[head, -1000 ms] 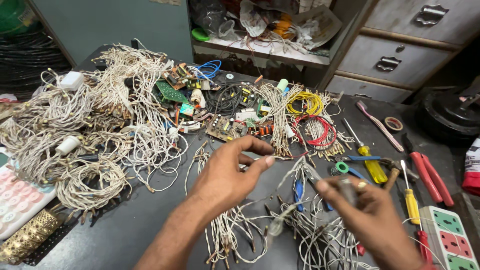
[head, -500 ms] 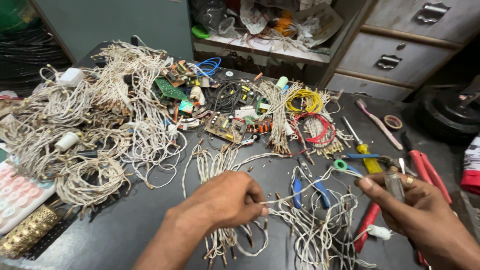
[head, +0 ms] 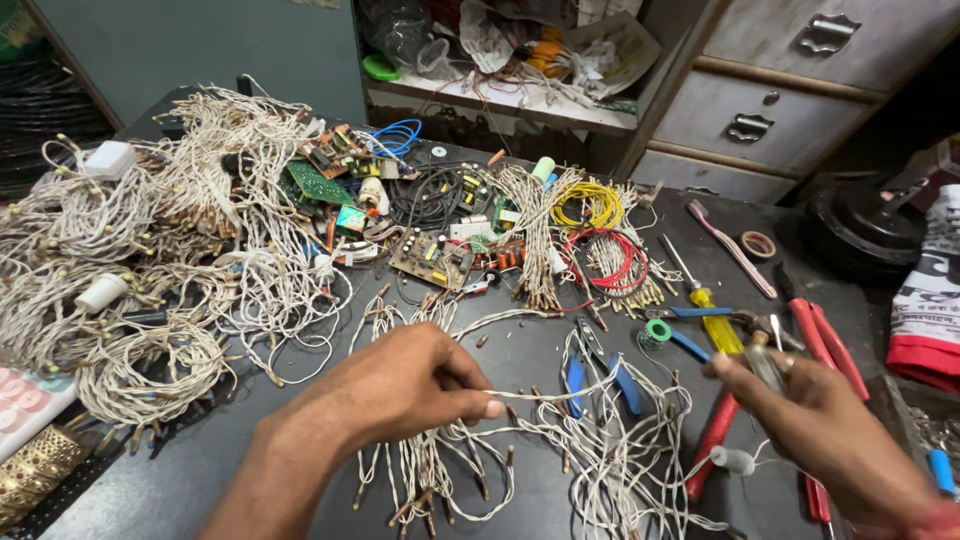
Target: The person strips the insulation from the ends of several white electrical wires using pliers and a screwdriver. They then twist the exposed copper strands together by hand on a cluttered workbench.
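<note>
Head view: wire pinched over a dark bench

Head-camera footage shows a thin white wire (head: 560,398) pinched between thumb and finger of the left hand (head: 405,385), low over the bench (head: 250,440). A small metal tool (head: 765,365) is clasped in the right hand (head: 820,430), near blue-handled pliers (head: 600,375).

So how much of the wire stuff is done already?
Done, it seems: short white wire pieces lie bunched on the dark table. In hand: the left hand pinches a white wire stretched toward the right hand, which holds a small metal tool. Left: a big tangle of white wire lies untouched at the left.
</note>
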